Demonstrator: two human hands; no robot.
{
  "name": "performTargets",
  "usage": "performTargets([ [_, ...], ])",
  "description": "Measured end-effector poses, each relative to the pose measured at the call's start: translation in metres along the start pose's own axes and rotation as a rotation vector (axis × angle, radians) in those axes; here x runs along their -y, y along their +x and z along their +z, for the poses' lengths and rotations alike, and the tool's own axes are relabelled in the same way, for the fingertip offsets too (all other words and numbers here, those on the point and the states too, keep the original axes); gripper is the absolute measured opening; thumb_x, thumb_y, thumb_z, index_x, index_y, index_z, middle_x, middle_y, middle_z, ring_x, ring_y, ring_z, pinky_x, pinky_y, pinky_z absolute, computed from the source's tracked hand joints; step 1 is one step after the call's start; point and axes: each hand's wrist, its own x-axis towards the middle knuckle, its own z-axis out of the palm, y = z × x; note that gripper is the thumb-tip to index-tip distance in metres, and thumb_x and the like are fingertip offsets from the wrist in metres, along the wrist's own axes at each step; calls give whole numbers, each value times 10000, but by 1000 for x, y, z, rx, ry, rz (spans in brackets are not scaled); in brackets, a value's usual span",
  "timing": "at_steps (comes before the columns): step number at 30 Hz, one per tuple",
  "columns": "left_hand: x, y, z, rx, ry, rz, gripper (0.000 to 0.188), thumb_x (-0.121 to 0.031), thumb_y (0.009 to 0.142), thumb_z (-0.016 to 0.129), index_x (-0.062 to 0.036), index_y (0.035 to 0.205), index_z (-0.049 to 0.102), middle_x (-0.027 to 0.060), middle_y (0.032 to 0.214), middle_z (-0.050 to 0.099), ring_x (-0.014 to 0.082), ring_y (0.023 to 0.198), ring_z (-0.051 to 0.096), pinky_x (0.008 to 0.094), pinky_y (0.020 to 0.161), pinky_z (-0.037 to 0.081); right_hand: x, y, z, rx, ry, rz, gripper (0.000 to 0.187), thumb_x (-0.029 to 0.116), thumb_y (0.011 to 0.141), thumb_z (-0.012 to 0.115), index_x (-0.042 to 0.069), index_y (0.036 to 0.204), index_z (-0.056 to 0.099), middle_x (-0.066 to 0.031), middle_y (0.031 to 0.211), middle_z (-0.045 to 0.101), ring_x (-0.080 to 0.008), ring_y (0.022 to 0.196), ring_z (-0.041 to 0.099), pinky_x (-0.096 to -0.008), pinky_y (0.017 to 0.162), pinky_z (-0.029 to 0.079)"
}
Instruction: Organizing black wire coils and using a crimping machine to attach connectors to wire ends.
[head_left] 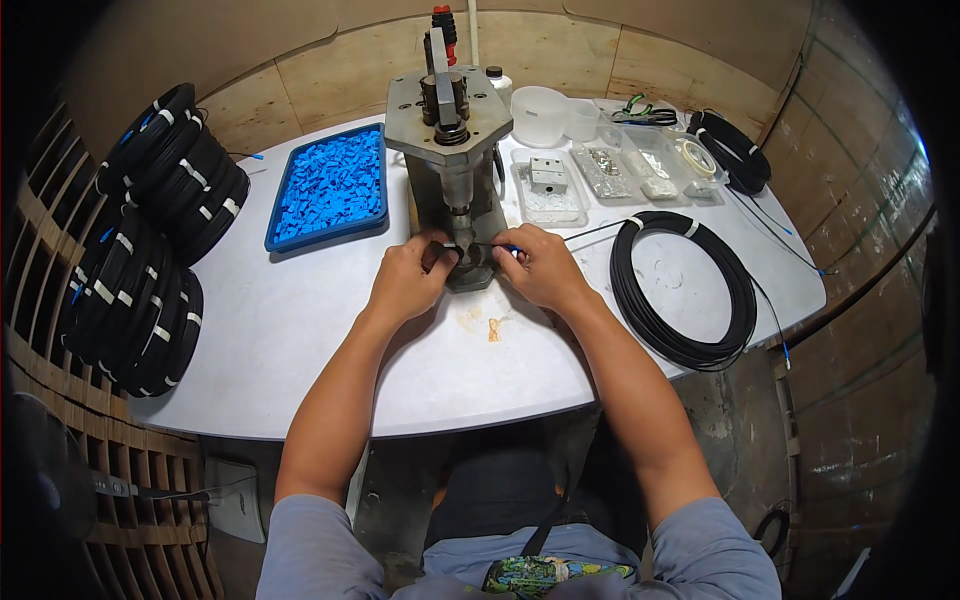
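Note:
At the foot of a metal bench press [450, 150], both my hands meet around its lower tool. My right hand [540, 265] pinches the end of a black cable; a bit of blue and white shows at its fingertips. From that hand the cable [595, 231] runs right to a large black cable coil [683, 350] tied with white bands. My left hand [408, 275] is closed at the left side of the tool, its fingertips on something dark and small that I cannot make out. The press's ram stands right above the fingertips.
A blue tray [330, 190] of small blue connectors lies left of the press. Stacked cable coils [135, 310] stand at the far left. Clear plastic boxes [605, 172], round tubs [538, 115], pliers [640, 110] and another coil [728, 150] fill the back right.

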Motion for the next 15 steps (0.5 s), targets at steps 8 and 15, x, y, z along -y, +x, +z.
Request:
performTargets([
  [8,1,0,1,-5,-2,3,324,-192,915,711,33,1146,685,173,819,753,293,731,740,371,714,567,-2,0,1,-9,-1,-7,181,195,917,704,68,1038,745,-149,935,701,-316,758,696,-407,722,561],
  [15,-1,0,0,13,1,-14,330,-194,915,711,35,1151,683,175,823,753,295,749,745,373,725,569,-1,0,0,-6,2,-12,176,191,918,701,66,1036,742,-154,935,701,-319,758,695,-405,724,563],
])
